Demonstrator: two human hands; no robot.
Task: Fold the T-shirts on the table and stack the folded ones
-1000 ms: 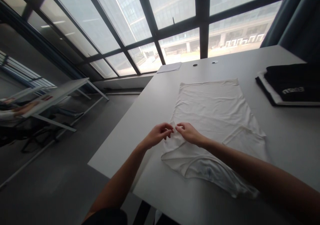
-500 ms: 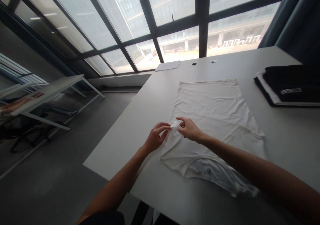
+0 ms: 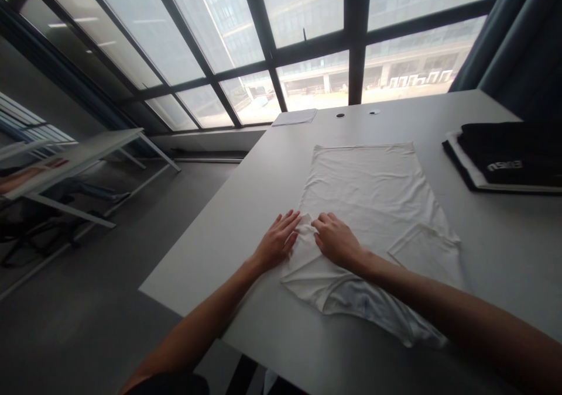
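Note:
A white T-shirt (image 3: 373, 202) lies spread on the grey table (image 3: 504, 254), its neck end near me and its hem toward the windows. My left hand (image 3: 278, 241) rests flat at the shirt's left edge, fingers stretched out beside a small folded sleeve corner. Just to its right, my right hand (image 3: 336, 240) presses flat on the cloth, fingers extended toward that same corner. The two hands almost touch. The right sleeve is folded inward on the shirt.
A stack of folded dark clothes (image 3: 509, 155) sits at the table's right edge. A sheet of paper (image 3: 295, 117) lies at the far side by the windows. Another table (image 3: 74, 158) stands to the left, across open floor.
Both hands went from pinching the sleeve corner, slightly lifted, to lying flat on the shirt. The corner now lies down on the cloth.

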